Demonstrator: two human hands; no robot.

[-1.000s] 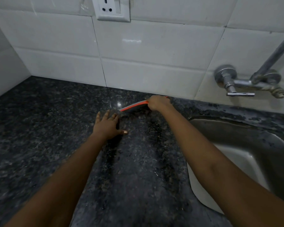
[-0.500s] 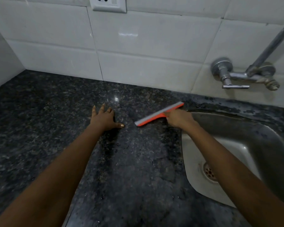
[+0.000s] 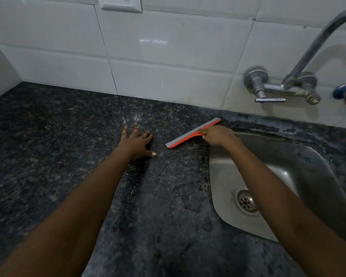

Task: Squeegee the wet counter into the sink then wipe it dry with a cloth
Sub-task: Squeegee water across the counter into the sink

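A white tiled wall backs a dark speckled granite worktop (image 3: 48, 156) with a stainless steel sink (image 3: 308, 176) set into its right side.

- Right grip (image 3: 218, 134): fingers curled round the handle of the orange-and-grey squeegee (image 3: 190, 134). It sits over the sink's far-left corner.
- Left grip (image 3: 136, 143): holds nothing, fingers spread, flat on the worktop just left of the blade.
- Squeegee: the blade extends to the left of the right grip. Its long axis runs diagonally from near-left to far-right, towards the wall.
- The sink lies directly right of the blade, and the right grip is the nearer one.
- Wet patches (image 3: 188, 198) lie nearer the camera, beside the sink's left rim. Judged unfinished.

Count: one squeegee, one sink, one chrome wall tap (image 3: 278, 88). No cloth is in view.
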